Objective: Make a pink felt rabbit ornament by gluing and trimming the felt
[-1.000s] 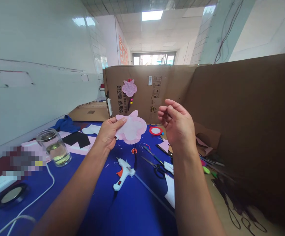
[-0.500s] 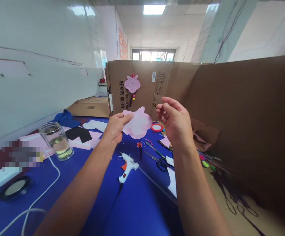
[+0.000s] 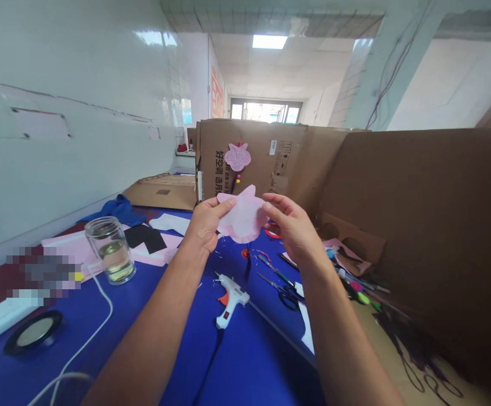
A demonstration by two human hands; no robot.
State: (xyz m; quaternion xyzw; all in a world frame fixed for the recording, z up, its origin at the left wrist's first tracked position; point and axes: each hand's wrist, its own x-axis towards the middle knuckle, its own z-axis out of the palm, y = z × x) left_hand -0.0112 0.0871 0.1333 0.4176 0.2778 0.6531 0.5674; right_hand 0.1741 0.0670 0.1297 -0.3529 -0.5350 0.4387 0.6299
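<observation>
At the frame's centre, the right hand (image 3: pixel 290 221) has just joined the left hand (image 3: pixel 209 223), both now pinching the pink cutout (image 3: pixel 244 215), steadying it from two sides.

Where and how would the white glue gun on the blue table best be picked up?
Probably by its handle, from above and the near right. The glue gun lies on its side, handle slanting toward the person and its back facing right, with the orange trigger on the left; the nozzle points away, so this approach should stay clear of it.
</observation>
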